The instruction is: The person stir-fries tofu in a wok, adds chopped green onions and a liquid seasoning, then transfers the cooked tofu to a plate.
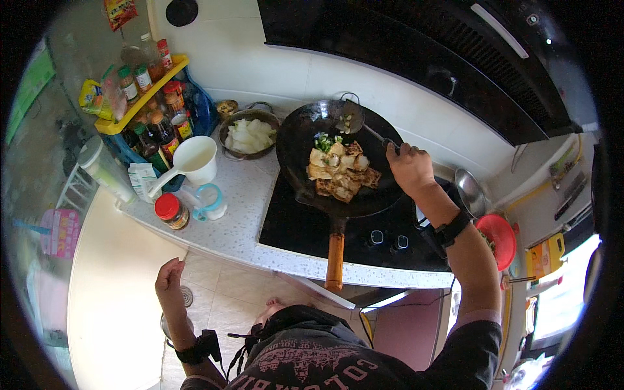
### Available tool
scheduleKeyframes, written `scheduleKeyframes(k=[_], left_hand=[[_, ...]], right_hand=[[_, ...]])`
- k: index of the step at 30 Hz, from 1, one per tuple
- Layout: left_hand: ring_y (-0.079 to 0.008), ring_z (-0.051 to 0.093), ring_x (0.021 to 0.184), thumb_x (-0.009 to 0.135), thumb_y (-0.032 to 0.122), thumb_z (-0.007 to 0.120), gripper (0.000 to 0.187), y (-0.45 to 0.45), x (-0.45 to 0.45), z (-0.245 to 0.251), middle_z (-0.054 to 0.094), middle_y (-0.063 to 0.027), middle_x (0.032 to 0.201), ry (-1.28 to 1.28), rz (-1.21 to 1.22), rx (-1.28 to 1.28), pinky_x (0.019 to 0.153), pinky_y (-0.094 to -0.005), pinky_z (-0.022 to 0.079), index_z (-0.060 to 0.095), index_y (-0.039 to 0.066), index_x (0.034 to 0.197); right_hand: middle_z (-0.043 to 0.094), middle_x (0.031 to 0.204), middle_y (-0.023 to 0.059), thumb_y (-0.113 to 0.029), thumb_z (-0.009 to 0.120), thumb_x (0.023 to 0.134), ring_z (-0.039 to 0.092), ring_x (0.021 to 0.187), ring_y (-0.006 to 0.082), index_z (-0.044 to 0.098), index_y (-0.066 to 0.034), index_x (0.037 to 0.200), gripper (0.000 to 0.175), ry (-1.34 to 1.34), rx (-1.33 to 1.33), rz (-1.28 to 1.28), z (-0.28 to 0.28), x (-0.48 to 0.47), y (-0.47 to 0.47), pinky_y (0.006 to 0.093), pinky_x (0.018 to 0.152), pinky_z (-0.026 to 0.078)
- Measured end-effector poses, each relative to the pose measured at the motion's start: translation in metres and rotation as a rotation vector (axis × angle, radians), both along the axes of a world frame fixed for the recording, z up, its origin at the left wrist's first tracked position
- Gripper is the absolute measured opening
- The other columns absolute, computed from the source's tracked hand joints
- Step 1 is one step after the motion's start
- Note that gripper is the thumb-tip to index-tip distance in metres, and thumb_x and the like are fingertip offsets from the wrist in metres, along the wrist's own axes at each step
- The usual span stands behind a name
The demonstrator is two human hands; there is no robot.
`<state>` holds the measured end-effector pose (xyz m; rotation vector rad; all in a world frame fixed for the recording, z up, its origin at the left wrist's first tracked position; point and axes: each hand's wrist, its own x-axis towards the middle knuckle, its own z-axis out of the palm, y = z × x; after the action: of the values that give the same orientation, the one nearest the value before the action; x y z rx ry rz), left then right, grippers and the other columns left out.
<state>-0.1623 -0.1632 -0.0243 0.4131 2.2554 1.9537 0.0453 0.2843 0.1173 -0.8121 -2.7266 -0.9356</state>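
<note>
My right hand (412, 168) grips the dark handle of a ladle (352, 121), whose bowl rests against the far inner wall of a black wok (292, 131). Bits of chopped food cling in the ladle's bowl. In the wok lie browned, flat pieces of fried food (343, 173), perhaps tofu or egg, with chopped green onion (324, 142) at their far left edge. The wok stands on a black gas cooktop (287, 219), its wooden handle (335, 261) pointing towards me. My left hand (169, 280) hangs in front of the counter, fingers loosely bent and nothing visible in it.
Left of the wok, a metal pan (248, 150) holds pale sliced vegetable. A white dipper (195, 158), a red-lidded jar (171, 211) and a blue-handled container (209, 201) stand nearer. Seasoning bottles fill a rack (146, 95). At right are a steel bowl (470, 192) and red basin (499, 239).
</note>
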Motion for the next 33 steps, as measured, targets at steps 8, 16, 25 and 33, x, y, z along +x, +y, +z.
scheduleKeyframes(k=[8, 16, 25, 33], left_hand=[[-0.0156, 0.057, 0.085, 0.083, 0.0, 0.049, 0.019, 0.014, -0.003, -0.007, 0.06, -0.0109, 0.088, -0.103, 0.018, 0.049, 0.081, -0.0254, 0.045, 0.055, -0.003, 0.102], [-0.0161, 0.057, 0.086, 0.084, 0.0, 0.048, 0.018, 0.029, -0.002, -0.004, 0.06, -0.0112, 0.089, -0.105, -0.06, 0.044, 0.081, -0.0254, 0.044, 0.054, -0.003, 0.101], [-0.015, 0.057, 0.085, 0.083, 0.002, 0.051, 0.018, 0.032, -0.003, 0.001, 0.06, -0.0095, 0.088, -0.109, -0.064, 0.032, 0.081, -0.0249, 0.043, 0.055, -0.002, 0.1], [-0.0148, 0.056, 0.086, 0.082, 0.001, 0.053, 0.018, 0.029, -0.003, -0.003, 0.06, -0.0091, 0.088, -0.143, -0.056, 0.074, 0.08, -0.0246, 0.044, 0.056, 0.0, 0.099]], right_hand=[[0.06, 0.085, 0.0123, -0.013, 0.05, 0.075, 0.06, 0.074, 0.0303, 0.055, -0.0166, 0.106, 0.032, 0.102, -0.345, -0.158, 0.003, 0.009, -0.006, 0.0398, 0.062, 0.049], [0.062, 0.076, 0.0133, -0.015, 0.056, 0.075, 0.061, 0.073, 0.0283, 0.057, -0.0155, 0.099, 0.024, 0.181, -0.307, -0.183, -0.008, 0.017, -0.02, 0.0392, 0.063, 0.049], [0.062, 0.08, 0.0121, -0.017, 0.055, 0.075, 0.06, 0.075, 0.0286, 0.059, -0.0153, 0.099, 0.025, 0.174, -0.405, -0.229, -0.008, 0.024, -0.027, 0.0389, 0.067, 0.048], [0.062, 0.079, 0.0125, -0.019, 0.056, 0.073, 0.061, 0.073, 0.0285, 0.062, -0.0147, 0.096, 0.023, 0.267, -0.448, -0.151, 0.026, 0.045, -0.026, 0.037, 0.064, 0.049]])
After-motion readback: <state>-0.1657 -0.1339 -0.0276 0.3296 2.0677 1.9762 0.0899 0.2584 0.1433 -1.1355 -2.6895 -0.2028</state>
